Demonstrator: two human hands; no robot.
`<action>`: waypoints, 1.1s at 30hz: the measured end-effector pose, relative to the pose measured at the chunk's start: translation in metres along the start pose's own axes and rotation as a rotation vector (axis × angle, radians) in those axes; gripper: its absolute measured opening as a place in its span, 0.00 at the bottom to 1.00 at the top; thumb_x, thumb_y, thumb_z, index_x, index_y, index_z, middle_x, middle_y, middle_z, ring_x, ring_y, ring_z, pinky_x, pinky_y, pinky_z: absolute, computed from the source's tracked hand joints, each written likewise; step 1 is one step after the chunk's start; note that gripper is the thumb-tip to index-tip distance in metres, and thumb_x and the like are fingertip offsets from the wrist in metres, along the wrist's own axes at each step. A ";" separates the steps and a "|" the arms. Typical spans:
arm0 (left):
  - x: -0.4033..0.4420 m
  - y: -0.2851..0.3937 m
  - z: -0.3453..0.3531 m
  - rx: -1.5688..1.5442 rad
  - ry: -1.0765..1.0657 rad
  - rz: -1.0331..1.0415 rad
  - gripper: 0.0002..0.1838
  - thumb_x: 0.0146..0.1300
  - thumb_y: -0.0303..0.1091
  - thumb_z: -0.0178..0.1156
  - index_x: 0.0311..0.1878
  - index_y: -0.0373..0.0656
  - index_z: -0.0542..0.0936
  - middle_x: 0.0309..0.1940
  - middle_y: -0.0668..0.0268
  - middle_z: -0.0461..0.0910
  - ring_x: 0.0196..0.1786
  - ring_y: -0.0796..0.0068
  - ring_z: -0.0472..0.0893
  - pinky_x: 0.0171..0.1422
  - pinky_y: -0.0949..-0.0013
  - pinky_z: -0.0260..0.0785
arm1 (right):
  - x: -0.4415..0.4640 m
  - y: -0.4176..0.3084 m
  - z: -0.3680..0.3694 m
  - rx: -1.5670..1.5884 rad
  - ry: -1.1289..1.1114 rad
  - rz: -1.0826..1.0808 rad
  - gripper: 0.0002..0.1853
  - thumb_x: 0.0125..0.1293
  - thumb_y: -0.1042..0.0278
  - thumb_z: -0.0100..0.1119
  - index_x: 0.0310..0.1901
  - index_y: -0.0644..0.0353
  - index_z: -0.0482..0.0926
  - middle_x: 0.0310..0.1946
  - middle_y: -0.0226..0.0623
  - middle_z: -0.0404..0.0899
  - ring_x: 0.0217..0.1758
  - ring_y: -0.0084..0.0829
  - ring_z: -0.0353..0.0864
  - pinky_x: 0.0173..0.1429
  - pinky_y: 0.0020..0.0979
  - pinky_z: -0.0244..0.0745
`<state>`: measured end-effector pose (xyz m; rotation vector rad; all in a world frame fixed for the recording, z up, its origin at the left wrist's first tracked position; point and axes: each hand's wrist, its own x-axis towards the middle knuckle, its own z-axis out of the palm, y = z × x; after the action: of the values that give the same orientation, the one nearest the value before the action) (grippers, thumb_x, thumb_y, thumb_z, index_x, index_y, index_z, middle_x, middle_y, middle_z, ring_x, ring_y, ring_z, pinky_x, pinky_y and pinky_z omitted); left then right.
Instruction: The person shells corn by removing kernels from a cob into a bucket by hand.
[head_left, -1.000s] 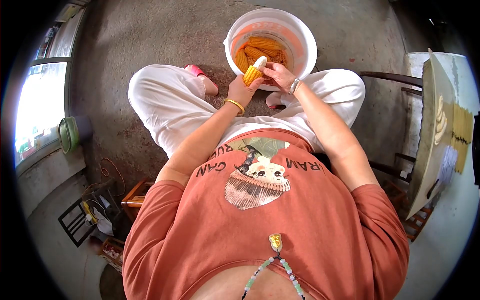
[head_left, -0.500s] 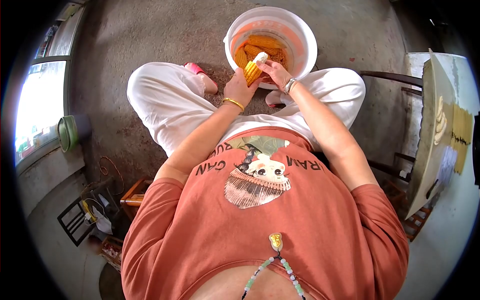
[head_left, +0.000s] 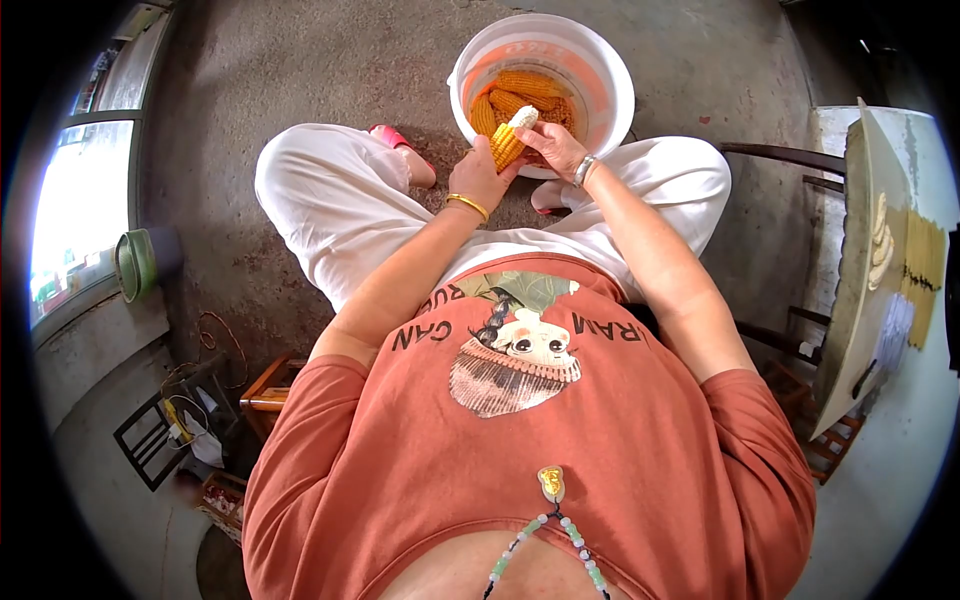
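Note:
An ear of corn is held between my hands above the near rim of a white bucket. Its upper end is bare and white, while yellow kernels cover the lower part. My left hand is closed around the kernel-covered lower end. With fingers bent, my right hand grips the cob near the bare end, its thumb against the kernels. Inside the bucket lie several more ears of corn, with loose kernels around them.
My legs in white trousers flank the bucket on the concrete floor. A table stands at the right, with a dark wooden chair partly under it. On the left are a green bin, a wooden stool and a cable.
My right hand has shifted slightly, and its fingers are bent a little differently on the cob. The corn stays in both hands, and the bucket has not moved.

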<state>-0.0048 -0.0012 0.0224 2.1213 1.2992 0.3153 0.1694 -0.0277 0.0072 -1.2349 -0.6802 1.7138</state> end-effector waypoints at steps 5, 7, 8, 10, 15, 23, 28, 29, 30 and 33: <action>0.001 -0.003 0.003 0.030 0.000 0.010 0.30 0.55 0.59 0.59 0.40 0.39 0.64 0.30 0.49 0.79 0.35 0.45 0.80 0.36 0.51 0.71 | 0.007 0.002 0.003 -0.036 0.092 0.007 0.22 0.62 0.49 0.60 0.46 0.62 0.76 0.38 0.30 0.78 0.37 0.17 0.78 0.40 0.19 0.74; 0.001 -0.001 0.002 0.047 -0.006 0.010 0.30 0.55 0.59 0.59 0.40 0.39 0.64 0.29 0.49 0.79 0.34 0.46 0.80 0.35 0.51 0.71 | 0.008 0.003 0.005 -0.058 0.135 0.010 0.22 0.62 0.50 0.60 0.46 0.62 0.76 0.37 0.30 0.79 0.36 0.18 0.78 0.39 0.20 0.74; 0.001 0.000 0.001 0.056 -0.008 0.010 0.30 0.55 0.59 0.59 0.40 0.39 0.64 0.29 0.49 0.79 0.34 0.46 0.80 0.35 0.52 0.71 | 0.008 0.004 0.007 -0.044 0.138 -0.003 0.21 0.62 0.50 0.60 0.45 0.62 0.76 0.37 0.30 0.79 0.36 0.18 0.78 0.39 0.20 0.74; 0.000 0.002 0.000 0.058 -0.008 0.008 0.30 0.55 0.58 0.59 0.40 0.39 0.64 0.29 0.49 0.79 0.34 0.46 0.80 0.35 0.52 0.71 | 0.009 0.006 0.005 -0.014 0.127 -0.001 0.21 0.62 0.51 0.59 0.45 0.62 0.76 0.37 0.30 0.79 0.36 0.19 0.79 0.39 0.20 0.74; 0.001 0.001 0.001 0.015 -0.015 -0.014 0.30 0.55 0.58 0.60 0.40 0.38 0.65 0.30 0.48 0.79 0.35 0.45 0.80 0.36 0.51 0.71 | 0.003 0.003 0.000 0.069 0.067 0.034 0.20 0.64 0.54 0.57 0.48 0.62 0.75 0.38 0.31 0.79 0.35 0.18 0.79 0.41 0.21 0.76; 0.002 0.001 -0.001 -0.020 -0.006 -0.045 0.30 0.55 0.58 0.60 0.40 0.37 0.65 0.31 0.47 0.79 0.36 0.45 0.79 0.38 0.52 0.71 | -0.002 -0.004 -0.001 0.107 0.038 0.075 0.19 0.65 0.54 0.56 0.49 0.60 0.75 0.39 0.30 0.79 0.35 0.18 0.79 0.41 0.21 0.76; 0.002 0.003 -0.001 0.009 -0.020 -0.036 0.30 0.55 0.58 0.60 0.40 0.38 0.65 0.30 0.48 0.79 0.35 0.45 0.80 0.37 0.52 0.71 | 0.000 -0.009 0.009 0.014 0.114 0.074 0.21 0.62 0.51 0.59 0.48 0.59 0.76 0.38 0.30 0.79 0.34 0.18 0.79 0.39 0.19 0.74; 0.001 0.003 -0.002 0.015 -0.027 -0.038 0.30 0.55 0.58 0.60 0.40 0.38 0.65 0.30 0.48 0.79 0.35 0.45 0.80 0.36 0.52 0.71 | 0.003 -0.003 0.005 -0.012 0.104 0.060 0.21 0.62 0.51 0.60 0.47 0.60 0.76 0.38 0.30 0.79 0.35 0.18 0.79 0.39 0.19 0.74; 0.001 0.003 -0.002 0.020 -0.028 -0.035 0.30 0.55 0.58 0.60 0.40 0.38 0.65 0.30 0.48 0.79 0.35 0.45 0.80 0.36 0.52 0.71 | 0.004 -0.002 0.005 -0.038 0.093 0.046 0.22 0.61 0.50 0.61 0.47 0.60 0.76 0.38 0.31 0.79 0.35 0.18 0.79 0.39 0.19 0.74; 0.001 0.002 -0.001 0.028 -0.031 -0.030 0.30 0.55 0.58 0.60 0.40 0.38 0.65 0.30 0.48 0.79 0.35 0.45 0.80 0.36 0.51 0.71 | 0.001 -0.002 0.005 0.008 0.054 0.001 0.22 0.61 0.51 0.61 0.47 0.62 0.75 0.38 0.32 0.79 0.36 0.19 0.79 0.41 0.21 0.76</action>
<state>-0.0031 -0.0006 0.0239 2.1196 1.3238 0.2514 0.1653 -0.0255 0.0096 -1.2718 -0.6400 1.6767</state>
